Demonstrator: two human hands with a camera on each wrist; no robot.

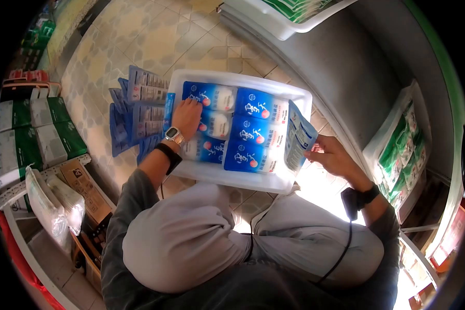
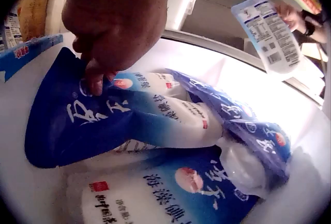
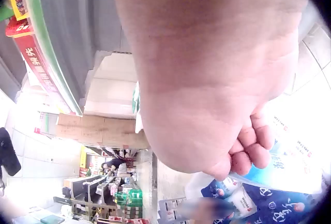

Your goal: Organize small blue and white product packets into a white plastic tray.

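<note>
Blue-and-white bags of salt (image 1: pixel 250 137) fill a white plastic tub (image 1: pixel 204 173) between the knees. My left hand (image 1: pixel 187 118) is at the tub's left side; in the left wrist view its curled fingers pinch the upper part of a blue salt bag (image 2: pixel 57 118). At the tub's right edge, my right hand (image 1: pixel 336 156) holds another salt bag (image 1: pixel 300 138) by its side, thumb and fingertips on it, with the printed back turned up. The right wrist view shows mostly the palm side of the right hand (image 3: pixel 217 100), fingers curled, over the bags.
More salt bags (image 1: pixel 149 85) lie in an overlapping pile left of the tub. Green-and-white packs (image 1: pixel 15 134) stand on a shelf at the left, near a cardboard box (image 1: pixel 85 188). A grey shelf unit (image 1: pixel 346 67) runs along the right, with a bin of green packs (image 1: pixel 398 150).
</note>
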